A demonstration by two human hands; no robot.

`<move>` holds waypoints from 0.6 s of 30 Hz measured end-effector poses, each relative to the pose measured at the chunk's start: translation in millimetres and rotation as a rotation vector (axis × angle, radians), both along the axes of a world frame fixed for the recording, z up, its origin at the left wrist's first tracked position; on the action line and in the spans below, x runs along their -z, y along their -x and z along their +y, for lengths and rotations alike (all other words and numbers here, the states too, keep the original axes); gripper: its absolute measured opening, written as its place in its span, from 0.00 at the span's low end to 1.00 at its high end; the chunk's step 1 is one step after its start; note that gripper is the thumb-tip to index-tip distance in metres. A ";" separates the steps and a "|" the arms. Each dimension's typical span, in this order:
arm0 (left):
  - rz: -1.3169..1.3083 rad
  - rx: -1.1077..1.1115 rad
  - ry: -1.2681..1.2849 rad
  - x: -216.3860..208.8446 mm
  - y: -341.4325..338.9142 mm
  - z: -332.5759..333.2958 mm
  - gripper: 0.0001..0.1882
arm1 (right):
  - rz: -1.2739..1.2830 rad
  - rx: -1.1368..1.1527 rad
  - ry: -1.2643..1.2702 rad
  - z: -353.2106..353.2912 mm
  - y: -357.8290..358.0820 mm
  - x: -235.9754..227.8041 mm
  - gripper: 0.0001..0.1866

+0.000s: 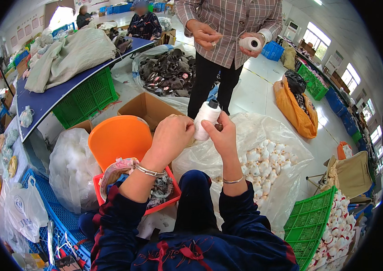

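Observation:
A white cone of thread (206, 121) with a dark core end stands tilted in my right hand (223, 137), whose fingers wrap round it. A small dark thing (219, 127), too small to name, shows by those fingers. My left hand (173, 135) is closed in a pinch right beside the thread cone; what its fingertips hold, if anything, is hidden. Across from me a person in a plaid jacket (221, 27) stands with a second thread cone (249, 44) in one hand (257, 47). That person's other hand (204, 35) is pinched together.
Below my hands are an orange stool (119, 137), a red bin (168, 202) and a clear plastic sheet (291, 156) under small white stuffed pieces (266, 162). A cardboard box (148, 108) and a pile of dark plush pieces (166, 72) lie beyond. Green crate (311, 223) at right.

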State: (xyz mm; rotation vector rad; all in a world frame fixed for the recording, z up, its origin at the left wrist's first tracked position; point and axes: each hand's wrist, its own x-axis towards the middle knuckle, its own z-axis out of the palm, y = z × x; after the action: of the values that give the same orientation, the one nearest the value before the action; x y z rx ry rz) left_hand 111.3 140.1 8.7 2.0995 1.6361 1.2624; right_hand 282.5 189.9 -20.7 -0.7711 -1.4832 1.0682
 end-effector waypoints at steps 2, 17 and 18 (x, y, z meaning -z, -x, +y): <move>0.046 -0.015 -0.028 2.1 -2.7 1.1 0.08 | 0.009 -0.007 -0.023 0.5 0.4 1.4 0.21; -0.003 0.055 -0.054 35.7 -3.2 2.8 0.06 | 0.084 0.099 0.077 6.8 -9.5 -4.9 0.18; -0.032 0.064 -0.050 33.7 -3.3 2.3 0.06 | 0.128 0.072 0.120 7.1 -10.4 -5.3 0.18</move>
State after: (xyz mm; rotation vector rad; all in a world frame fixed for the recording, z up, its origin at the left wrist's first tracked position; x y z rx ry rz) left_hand 114.6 142.3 -25.0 2.1306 1.5271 1.3226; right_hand 292.9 197.0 -15.4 -0.8183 -1.2831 1.1389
